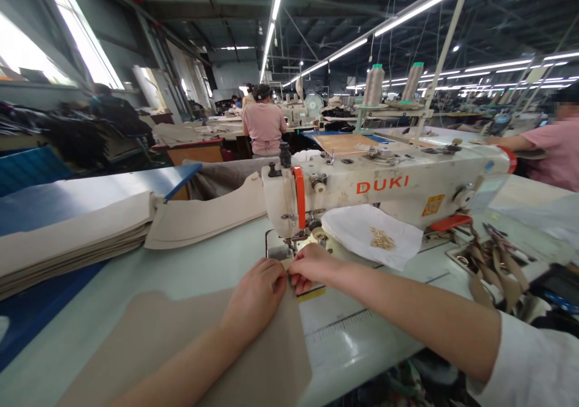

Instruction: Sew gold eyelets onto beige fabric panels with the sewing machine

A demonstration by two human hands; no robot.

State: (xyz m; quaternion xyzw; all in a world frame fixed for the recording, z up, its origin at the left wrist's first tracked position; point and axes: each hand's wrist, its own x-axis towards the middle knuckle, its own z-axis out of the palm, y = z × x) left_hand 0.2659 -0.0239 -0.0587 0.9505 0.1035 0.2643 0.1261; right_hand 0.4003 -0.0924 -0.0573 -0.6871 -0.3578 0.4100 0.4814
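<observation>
A large beige fabric panel (pixel 280 353) lies on the sewing table, its far corner under the needle area of a white sewing machine (pixel 384 178). My left hand (pixel 262 289) rests on that panel, fingers curled closed at its edge just in front of the presser foot. Touching close beside it, my right hand (pixel 312 267) is pinched, fingertips down by the needle plate. What the right fingers hold is hidden. A small pale bit (pixel 286 264) shows between the two hands. Light from the machine falls on the metal around the needle.
A stack of beige panels (pixel 76 238) lies left, and another curved panel (pixel 208 214) behind. White cloth (pixel 344 229) holds small gold-coloured pieces (pixel 382 238). Straps with metal rings (pixel 497 268) lie right. Thread cones (pixel 373 86) stand behind; a person in pink (pixel 265 120) sits ahead.
</observation>
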